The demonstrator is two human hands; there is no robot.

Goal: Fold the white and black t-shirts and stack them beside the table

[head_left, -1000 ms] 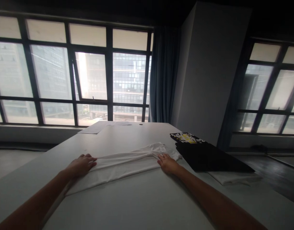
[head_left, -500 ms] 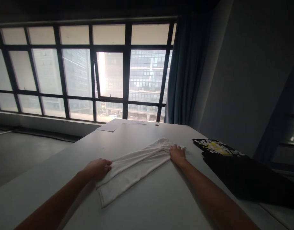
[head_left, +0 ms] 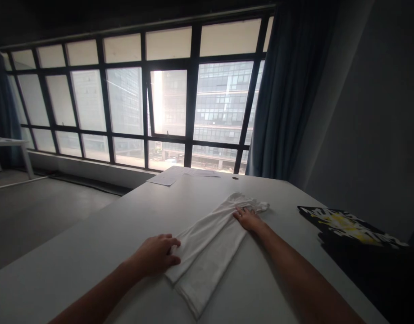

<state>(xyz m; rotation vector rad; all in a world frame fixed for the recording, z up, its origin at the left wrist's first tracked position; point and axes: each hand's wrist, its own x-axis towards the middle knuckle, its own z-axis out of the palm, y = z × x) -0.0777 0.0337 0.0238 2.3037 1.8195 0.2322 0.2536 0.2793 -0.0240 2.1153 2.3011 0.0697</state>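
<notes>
A white garment, folded into a long strip, lies slantwise on the white table. Its bunched, wrinkled end points away to the right, and its two flat ends lie nearer to me. My left hand is at the garment's left edge near the close end, thumb and fingers apart, the fingertips touching the cloth. Flat on the far part, just short of the bunched end, rests my right hand with its fingers spread.
Paper sheets lie on the far left of the table, near a small round hole. Black cloth with a white and yellow print covers the right side. Windows and a blue curtain stand behind.
My view has turned a little left. The garment's near end has swung towards me and its two layers spread apart. My left hand's grip has loosened; my right hand has moved onto the cloth.
</notes>
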